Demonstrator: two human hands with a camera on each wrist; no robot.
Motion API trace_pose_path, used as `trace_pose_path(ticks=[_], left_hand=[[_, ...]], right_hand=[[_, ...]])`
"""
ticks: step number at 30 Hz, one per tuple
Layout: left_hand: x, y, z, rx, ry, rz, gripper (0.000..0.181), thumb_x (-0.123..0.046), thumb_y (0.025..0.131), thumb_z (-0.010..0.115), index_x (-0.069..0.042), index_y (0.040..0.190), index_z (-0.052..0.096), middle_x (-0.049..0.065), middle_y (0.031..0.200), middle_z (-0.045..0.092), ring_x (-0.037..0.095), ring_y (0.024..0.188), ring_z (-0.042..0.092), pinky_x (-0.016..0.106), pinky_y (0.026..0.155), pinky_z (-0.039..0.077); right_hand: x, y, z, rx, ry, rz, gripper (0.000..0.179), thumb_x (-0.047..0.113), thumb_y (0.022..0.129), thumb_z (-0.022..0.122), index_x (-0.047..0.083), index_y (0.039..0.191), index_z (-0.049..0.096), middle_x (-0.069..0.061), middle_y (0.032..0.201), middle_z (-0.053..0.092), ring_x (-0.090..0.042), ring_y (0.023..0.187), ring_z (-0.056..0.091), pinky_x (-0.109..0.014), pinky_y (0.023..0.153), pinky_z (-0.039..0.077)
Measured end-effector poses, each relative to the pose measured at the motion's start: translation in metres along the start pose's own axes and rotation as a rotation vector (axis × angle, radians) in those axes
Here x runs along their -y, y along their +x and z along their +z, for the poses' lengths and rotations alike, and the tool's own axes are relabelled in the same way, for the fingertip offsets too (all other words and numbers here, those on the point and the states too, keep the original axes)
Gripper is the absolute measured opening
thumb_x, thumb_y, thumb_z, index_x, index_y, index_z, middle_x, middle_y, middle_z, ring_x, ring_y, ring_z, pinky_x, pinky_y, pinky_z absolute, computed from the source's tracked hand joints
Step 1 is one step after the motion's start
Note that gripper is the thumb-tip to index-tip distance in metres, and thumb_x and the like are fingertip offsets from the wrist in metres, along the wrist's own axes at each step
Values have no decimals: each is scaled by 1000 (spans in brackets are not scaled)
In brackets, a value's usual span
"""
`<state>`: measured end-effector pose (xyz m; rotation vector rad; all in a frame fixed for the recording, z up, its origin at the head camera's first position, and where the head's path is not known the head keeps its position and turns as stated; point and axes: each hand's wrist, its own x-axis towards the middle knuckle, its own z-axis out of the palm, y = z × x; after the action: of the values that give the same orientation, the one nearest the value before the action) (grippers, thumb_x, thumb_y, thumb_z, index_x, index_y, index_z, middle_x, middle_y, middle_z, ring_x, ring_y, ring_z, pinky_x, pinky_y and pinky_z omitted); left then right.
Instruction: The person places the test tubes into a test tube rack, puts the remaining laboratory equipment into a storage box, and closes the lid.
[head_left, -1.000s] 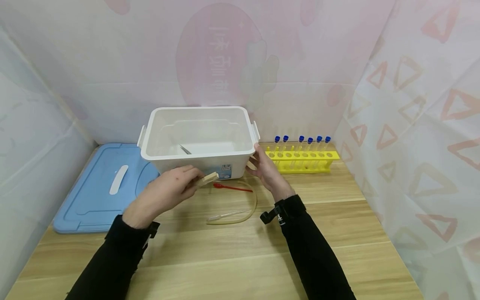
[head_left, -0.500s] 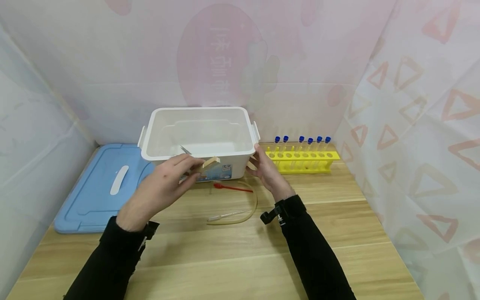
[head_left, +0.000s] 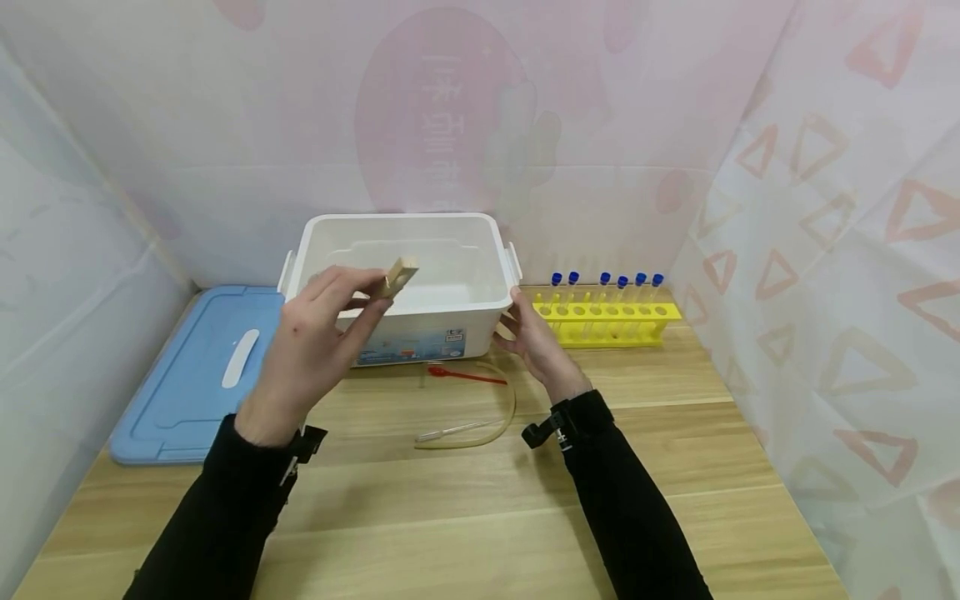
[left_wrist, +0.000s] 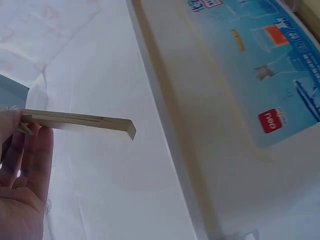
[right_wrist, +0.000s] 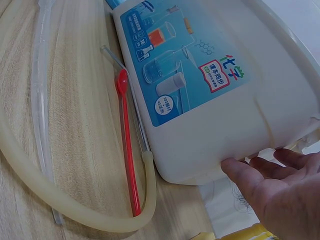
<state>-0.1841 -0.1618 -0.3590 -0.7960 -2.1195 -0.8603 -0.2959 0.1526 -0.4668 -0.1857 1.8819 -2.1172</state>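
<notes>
My left hand (head_left: 300,337) pinches a wooden test tube clamp (head_left: 399,277) between thumb and fingers. In the head view the clamp overlaps the open top of the white plastic bin (head_left: 483,333), tilted with its free end up. The left wrist view shows the clamp (left_wrist: 82,121) jutting out past the fingertips, with the bin's rim (left_wrist: 165,100) beyond it. Against the bin's right end, my right hand (head_left: 536,343) rests its fingertips, thumb near the top rim. In the right wrist view the fingers (right_wrist: 250,180) touch the bin's white wall.
A blue lid (head_left: 187,375) lies left of the bin. To the right stands a yellow test tube rack (head_left: 607,333) with several blue-capped tubes. On the table before the bin are a red spoon (head_left: 468,377), rubber tubing (head_left: 513,404), a plastic dropper (head_left: 453,430) and a glass tube (right_wrist: 142,127).
My left hand has lifted the clamp from in front of the bin up to its opening, tilting it upward. It now covers the metal tip seen inside earlier. My right hand stays put.
</notes>
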Motion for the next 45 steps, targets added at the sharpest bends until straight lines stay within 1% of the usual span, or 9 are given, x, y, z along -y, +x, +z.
trace_pose_path(ticks=[4, 8, 12, 19, 22, 27, 36, 40, 45], left_hand=[[3, 12, -1, -20, -39, -17, 36, 7, 106, 82, 1, 142, 76, 19, 132, 79, 33, 123, 79, 6, 111, 57], [10, 21, 0, -1, -76, -55, 32, 5, 109, 79, 3, 141, 75, 19, 135, 78, 32, 127, 78, 8, 113, 58], [16, 28, 3, 19, -73, -101, 31, 3, 111, 76, 2, 142, 73, 19, 136, 76, 31, 131, 76, 12, 113, 60], [27, 38, 15, 84, -62, -140, 28, 0, 115, 73, 1, 142, 71, 18, 138, 74, 33, 134, 72, 44, 112, 69], [31, 41, 23, 122, -63, -159, 27, -1, 116, 71, 1, 143, 70, 19, 139, 73, 34, 134, 72, 50, 113, 70], [38, 44, 36, 189, -75, -199, 28, -6, 118, 69, -1, 146, 68, 19, 141, 71, 34, 136, 71, 49, 115, 70], [51, 52, 51, 336, -97, -325, 29, -14, 119, 69, -3, 146, 67, 17, 141, 71, 34, 135, 72, 53, 112, 71], [58, 56, 56, 404, -83, -373, 26, -16, 118, 68, -6, 141, 68, 14, 137, 74, 31, 128, 76, 50, 102, 72], [64, 63, 60, 486, -68, -429, 23, -19, 114, 67, -9, 134, 68, 13, 129, 77, 31, 122, 76, 48, 96, 64]], right_hand=[[1, -1, 1, 0, -2, -2, 73, 66, 125, 31, 29, 189, 29, -10, 199, 18, -46, 184, 21, -75, 143, 33], [2, -2, 1, -3, -5, 1, 73, 66, 125, 30, 29, 189, 30, -10, 199, 18, -47, 184, 21, -74, 143, 34], [1, -2, 1, -3, -7, 0, 72, 64, 126, 29, 28, 189, 29, -11, 199, 18, -47, 184, 21, -74, 143, 34], [1, -2, 1, -5, -8, -6, 72, 64, 126, 30, 29, 189, 29, -11, 199, 18, -47, 184, 21, -74, 143, 34], [1, -3, 1, -8, -5, -3, 72, 64, 126, 31, 29, 188, 30, -10, 199, 18, -46, 184, 21, -73, 143, 34], [1, -2, 1, -6, -3, -1, 73, 64, 126, 30, 29, 189, 29, -11, 199, 18, -47, 184, 21, -74, 143, 34], [1, -1, 1, -7, -4, 3, 72, 65, 125, 31, 31, 189, 29, -11, 199, 17, -47, 184, 20, -74, 143, 34], [1, -1, 1, -7, -5, 9, 73, 65, 125, 31, 31, 189, 28, -11, 200, 16, -47, 185, 20, -73, 143, 33], [1, -1, 1, -2, -8, 6, 72, 65, 125, 31, 31, 189, 29, -11, 200, 16, -47, 185, 19, -74, 144, 33]])
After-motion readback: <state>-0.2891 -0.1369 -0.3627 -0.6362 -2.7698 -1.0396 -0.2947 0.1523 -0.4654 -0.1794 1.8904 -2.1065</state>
